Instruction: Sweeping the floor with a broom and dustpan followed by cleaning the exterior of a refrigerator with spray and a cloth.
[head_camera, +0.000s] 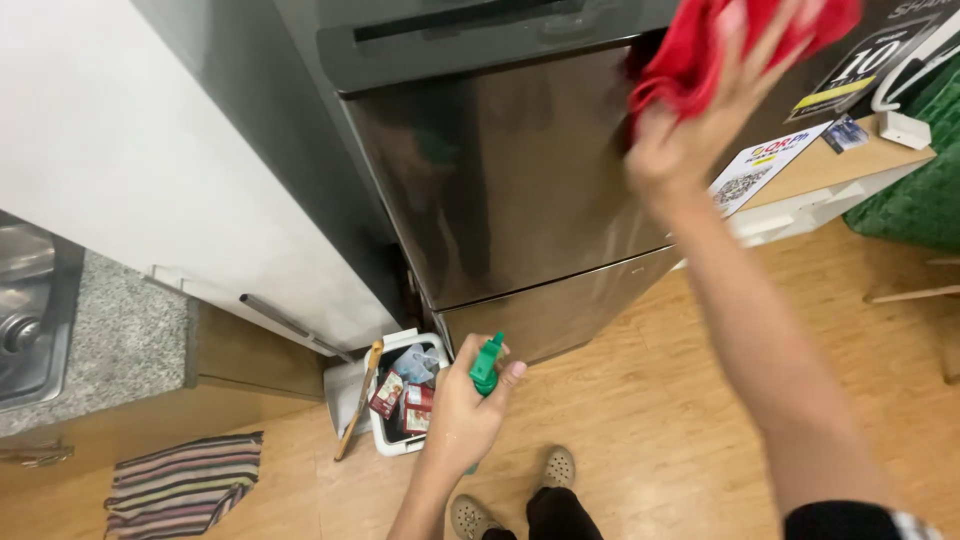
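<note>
My right hand (690, 140): fingers gripping a red cloth (720, 45), pressed to the upper right of the dark fridge door (500, 170). My left hand (465, 415): fingers closed around a green spray bottle (486, 362), held low above the wooden floor (650, 400), beside a white bin (405, 395).

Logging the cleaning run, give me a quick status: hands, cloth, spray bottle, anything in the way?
Right hand presses red cloth on fridge door. Left hand grips green spray bottle, held low. Small bin beside fridge base, not blocking.

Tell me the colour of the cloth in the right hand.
Red. The cloth is pressed against the dark fridge door by the right hand, clearest in the head view.
</note>
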